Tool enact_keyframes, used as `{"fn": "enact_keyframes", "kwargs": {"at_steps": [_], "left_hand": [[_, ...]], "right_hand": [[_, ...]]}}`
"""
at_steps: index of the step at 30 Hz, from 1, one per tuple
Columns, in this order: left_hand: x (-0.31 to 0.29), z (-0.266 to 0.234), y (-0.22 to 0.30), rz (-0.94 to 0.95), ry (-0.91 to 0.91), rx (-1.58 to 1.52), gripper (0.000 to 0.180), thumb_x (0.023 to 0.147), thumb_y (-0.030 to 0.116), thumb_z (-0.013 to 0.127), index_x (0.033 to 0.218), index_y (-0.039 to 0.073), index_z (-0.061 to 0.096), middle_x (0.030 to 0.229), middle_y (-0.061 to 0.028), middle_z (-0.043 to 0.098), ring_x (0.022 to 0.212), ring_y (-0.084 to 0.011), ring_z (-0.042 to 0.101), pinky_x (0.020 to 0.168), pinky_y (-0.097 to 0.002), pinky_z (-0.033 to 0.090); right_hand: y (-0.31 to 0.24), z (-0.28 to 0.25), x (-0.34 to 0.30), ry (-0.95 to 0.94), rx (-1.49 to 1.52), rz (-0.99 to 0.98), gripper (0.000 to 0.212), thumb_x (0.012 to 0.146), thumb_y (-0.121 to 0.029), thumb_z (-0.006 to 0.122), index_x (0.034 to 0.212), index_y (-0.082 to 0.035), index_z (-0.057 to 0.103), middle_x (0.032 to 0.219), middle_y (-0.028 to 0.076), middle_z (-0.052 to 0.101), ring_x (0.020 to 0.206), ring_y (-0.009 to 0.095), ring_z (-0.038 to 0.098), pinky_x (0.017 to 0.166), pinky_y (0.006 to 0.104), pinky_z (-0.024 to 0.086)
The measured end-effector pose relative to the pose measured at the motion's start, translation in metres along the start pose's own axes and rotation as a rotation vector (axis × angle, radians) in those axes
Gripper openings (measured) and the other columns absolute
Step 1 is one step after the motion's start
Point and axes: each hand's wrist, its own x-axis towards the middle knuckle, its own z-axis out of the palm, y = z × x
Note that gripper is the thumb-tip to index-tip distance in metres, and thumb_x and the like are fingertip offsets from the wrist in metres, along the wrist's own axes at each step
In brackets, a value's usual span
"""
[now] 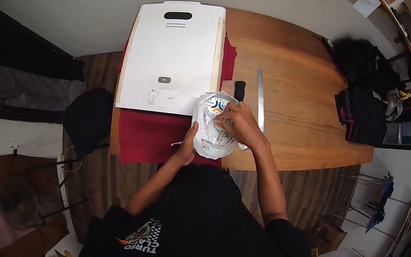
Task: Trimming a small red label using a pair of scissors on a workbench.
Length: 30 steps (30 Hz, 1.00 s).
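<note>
My left hand (187, 147) grips the lower left side of a round white container (198, 117), its thumb up along the outside wall. Inside the container lie several small clear pieces with colourful prints (216, 105), like stickers or transfers. My right hand (241, 125) reaches over the container from the right, its fingers bent and pinched together above the printed pieces. What the fingertips hold is too small to make out. Dark red cloth (152, 137) lies on the table just left of the container, partly under a large white flat-topped machine (173, 55) with a dark handle slot.
A steel ruler (260, 97) and a small black rolled item (239, 90) lie on the wooden table (305, 90), right of the container. Black folded clothes (367, 117) are piled at the right end. A black-covered object (89, 117) stands left of the table, with a fan (19, 202) beyond.
</note>
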Motion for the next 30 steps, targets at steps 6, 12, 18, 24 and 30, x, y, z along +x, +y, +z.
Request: {"fn": "enact_keyframes", "kwargs": {"at_steps": [6, 12, 18, 24, 30], "left_hand": [[0.000, -0.011, -0.012, -0.017, -0.020, -0.065, 0.070, 0.106, 0.056, 0.032, 0.155, 0.006, 0.028, 0.148, -0.0140, 0.048, 0.135, -0.0267, 0.050, 0.112, -0.0411, 0.041], [-0.002, -0.003, -0.006, -0.035, 0.017, -0.018, 0.070, 0.106, 0.057, 0.032, 0.155, 0.006, 0.028, 0.149, -0.0144, 0.047, 0.135, -0.0275, 0.050, 0.112, -0.0418, 0.041], [-0.004, 0.005, 0.003, -0.074, 0.046, -0.109, 0.070, 0.106, 0.056, 0.029, 0.154, 0.006, 0.028, 0.148, -0.0154, 0.047, 0.134, -0.0282, 0.051, 0.112, -0.0424, 0.043], [0.007, -0.015, -0.014, 0.013, -0.065, -0.017, 0.069, 0.106, 0.056, 0.028, 0.154, 0.006, 0.028, 0.147, -0.0155, 0.048, 0.133, -0.0280, 0.052, 0.111, -0.0423, 0.043], [0.003, -0.012, -0.011, -0.081, 0.004, -0.092, 0.069, 0.107, 0.055, 0.028, 0.154, 0.005, 0.029, 0.147, -0.0155, 0.048, 0.133, -0.0278, 0.052, 0.111, -0.0423, 0.043]], "right_hand": [[0.001, -0.001, 0.006, 0.024, 0.162, -0.079, 0.020, 0.081, -0.022, 0.080, 0.100, -0.013, 0.080, 0.095, 0.006, 0.071, 0.092, 0.025, 0.056, 0.087, 0.0374, 0.044], [-0.011, -0.005, 0.019, 0.146, 0.286, 0.115, 0.021, 0.082, -0.020, 0.079, 0.102, -0.012, 0.079, 0.102, 0.009, 0.071, 0.093, 0.026, 0.056, 0.087, 0.0385, 0.044], [-0.015, -0.006, 0.013, 0.252, -0.053, -0.114, 0.019, 0.081, -0.018, 0.079, 0.098, -0.010, 0.077, 0.105, 0.009, 0.059, 0.097, 0.027, 0.054, 0.086, 0.0375, 0.045], [-0.013, 0.006, 0.006, 0.073, -0.132, -0.136, 0.018, 0.080, -0.014, 0.078, 0.098, -0.016, 0.079, 0.099, 0.006, 0.053, 0.098, 0.025, 0.052, 0.087, 0.0357, 0.046], [-0.006, -0.001, 0.003, 0.163, 0.160, -0.060, 0.016, 0.082, -0.011, 0.077, 0.097, -0.009, 0.078, 0.091, 0.007, 0.067, 0.086, 0.025, 0.058, 0.081, 0.0354, 0.047]]}}
